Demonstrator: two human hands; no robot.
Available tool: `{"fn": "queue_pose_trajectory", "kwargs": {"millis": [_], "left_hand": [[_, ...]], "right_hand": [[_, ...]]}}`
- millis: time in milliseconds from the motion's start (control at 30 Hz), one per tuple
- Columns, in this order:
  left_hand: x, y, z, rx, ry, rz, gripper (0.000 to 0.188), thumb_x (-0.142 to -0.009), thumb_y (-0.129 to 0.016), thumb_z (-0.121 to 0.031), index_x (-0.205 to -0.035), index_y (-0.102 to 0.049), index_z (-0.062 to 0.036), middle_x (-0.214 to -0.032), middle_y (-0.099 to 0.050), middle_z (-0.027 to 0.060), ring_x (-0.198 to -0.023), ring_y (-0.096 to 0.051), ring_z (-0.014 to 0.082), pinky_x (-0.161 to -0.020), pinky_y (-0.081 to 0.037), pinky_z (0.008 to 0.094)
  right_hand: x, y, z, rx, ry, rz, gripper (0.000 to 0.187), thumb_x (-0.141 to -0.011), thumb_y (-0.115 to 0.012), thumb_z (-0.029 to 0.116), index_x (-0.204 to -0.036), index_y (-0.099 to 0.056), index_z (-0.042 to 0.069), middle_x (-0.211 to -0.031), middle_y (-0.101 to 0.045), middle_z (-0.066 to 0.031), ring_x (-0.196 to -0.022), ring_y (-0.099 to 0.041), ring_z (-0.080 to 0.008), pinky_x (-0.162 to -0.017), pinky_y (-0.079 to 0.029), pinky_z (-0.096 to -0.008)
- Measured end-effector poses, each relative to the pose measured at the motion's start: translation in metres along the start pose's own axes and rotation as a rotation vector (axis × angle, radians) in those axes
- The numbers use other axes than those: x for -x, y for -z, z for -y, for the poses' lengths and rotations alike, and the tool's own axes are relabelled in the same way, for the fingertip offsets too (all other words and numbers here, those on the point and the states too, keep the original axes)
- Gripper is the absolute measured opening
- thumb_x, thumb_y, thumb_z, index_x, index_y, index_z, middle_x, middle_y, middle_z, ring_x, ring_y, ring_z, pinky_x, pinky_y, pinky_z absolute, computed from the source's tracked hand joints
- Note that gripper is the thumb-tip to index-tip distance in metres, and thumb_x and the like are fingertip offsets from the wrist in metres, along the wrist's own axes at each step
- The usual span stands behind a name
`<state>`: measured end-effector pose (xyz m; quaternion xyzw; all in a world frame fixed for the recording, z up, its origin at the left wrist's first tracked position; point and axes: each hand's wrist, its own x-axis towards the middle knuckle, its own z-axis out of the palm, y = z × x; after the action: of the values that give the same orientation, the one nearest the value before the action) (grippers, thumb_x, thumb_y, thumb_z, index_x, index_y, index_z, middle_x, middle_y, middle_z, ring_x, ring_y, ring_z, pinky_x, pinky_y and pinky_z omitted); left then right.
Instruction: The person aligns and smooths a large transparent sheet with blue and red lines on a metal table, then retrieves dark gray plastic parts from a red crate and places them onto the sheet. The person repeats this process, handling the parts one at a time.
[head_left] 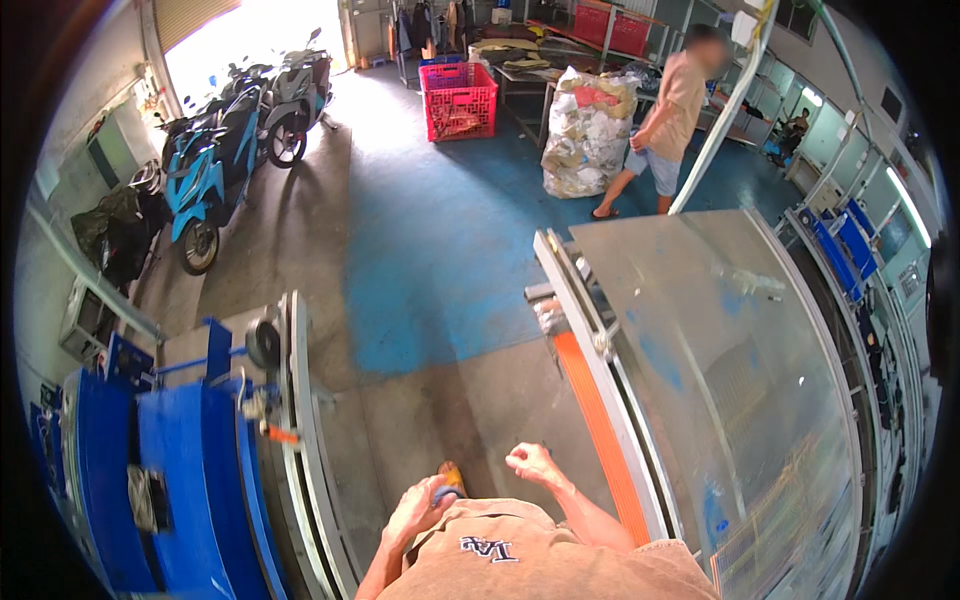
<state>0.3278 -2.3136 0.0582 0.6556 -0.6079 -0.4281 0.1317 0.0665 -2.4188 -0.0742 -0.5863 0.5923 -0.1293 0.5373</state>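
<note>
My left hand (418, 508) hangs beside the hem of my tan shirt (520, 545), its fingers loosely extended. Just under its fingertips shows a small dark blue patch (447, 493); whether the hand touches it I cannot tell. Ahead of that is my yellowish shoe (452, 472) on the floor. My right hand (533, 463) is out in front of my body with its fingers curled in, and nothing shows in it. It is nearest the orange strip (602, 430) along the side of the large flat table (690, 330), apart from it.
Blue machinery with a metal rail (312, 450) flanks me on the left. Parked motorbikes (215, 160) stand by the bright doorway. Farther ahead are a red crate (458, 103) and a stuffed clear sack (588, 140). Beside the sack walks another person (672, 110). A slanted pole (725, 115) rises behind the table.
</note>
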Motion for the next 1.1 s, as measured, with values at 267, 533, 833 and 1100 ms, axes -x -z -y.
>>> {"fn": "queue_pose_trajectory", "kwargs": {"millis": [267,533,833,1100], "left_hand": [[-0.231,0.150,-0.035,-0.067,-0.192,-0.132,0.045,-0.090,-0.061,-0.029,-0.125,-0.053,-0.0016,-0.121,-0.060,0.0191,-0.111,-0.058,0.0336,-0.094,-0.046,0.0401],[-0.378,0.171,0.158,-0.011,0.410,-0.337,0.036,-0.079,-0.060,-0.034,-0.093,-0.065,-0.0011,-0.081,-0.065,0.0220,-0.079,-0.065,0.0379,-0.069,-0.050,0.0429],[-0.522,0.192,0.234,0.464,0.838,0.051,0.020,-0.080,-0.060,-0.025,-0.071,-0.061,-0.0077,-0.060,-0.055,0.0135,-0.056,-0.054,0.0286,-0.053,-0.044,0.0448],[-0.836,0.389,0.257,0.594,0.583,-0.076,0.028,-0.079,-0.061,-0.030,-0.064,-0.056,-0.0073,-0.064,-0.057,0.0057,-0.053,-0.050,0.0185,-0.053,-0.045,0.0401]], "right_hand": [[-0.146,0.058,0.094,-0.222,-0.203,0.255,0.027,-0.086,-0.067,0.029,-0.092,-0.068,0.003,-0.080,-0.067,-0.0047,-0.066,-0.063,-0.0123,-0.059,-0.052,-0.0285],[-0.399,0.132,0.231,-0.430,-0.034,0.405,0.022,-0.089,-0.064,0.026,-0.092,-0.065,0.005,-0.080,-0.066,-0.0024,-0.067,-0.061,-0.0087,-0.060,-0.051,-0.0236],[-0.613,0.273,0.275,-0.627,-0.119,0.046,0.025,-0.089,-0.067,0.025,-0.099,-0.064,0.003,-0.086,-0.069,-0.0103,-0.068,-0.067,-0.0153,-0.058,-0.056,-0.0290],[-0.691,0.292,0.143,-0.601,-0.791,-0.339,0.007,-0.078,-0.069,0.010,-0.075,-0.066,0.004,-0.063,-0.060,-0.0132,-0.046,-0.059,-0.0237,-0.038,-0.047,-0.0387]]}}
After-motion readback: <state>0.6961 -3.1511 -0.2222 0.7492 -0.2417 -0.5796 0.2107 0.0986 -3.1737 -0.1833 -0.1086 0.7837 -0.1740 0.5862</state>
